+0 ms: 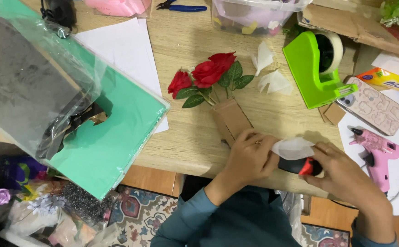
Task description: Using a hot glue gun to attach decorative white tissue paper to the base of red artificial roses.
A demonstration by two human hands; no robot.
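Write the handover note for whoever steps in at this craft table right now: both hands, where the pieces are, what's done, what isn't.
Left hand: pinching the white translucent petal piece at the table's front edge.
Right hand: gripping a black-and-red tool just under that piece; what kind of tool is unclear.
Cardboard sleeve lies beside the left hand, with the red roses sticking out of its far end.
Two more white pieces lie loose by the green tape dispenser. Pink glue gun lies to the right, untouched.
Done: roses in the sleeve. Left: white pieces not attached.

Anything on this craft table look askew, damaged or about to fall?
Yes: the green sheet in its clear plastic sleeve hangs well over the table edge at left, and dark film inside looks torn and crumpled. The rest looks like ordinary craft clutter.
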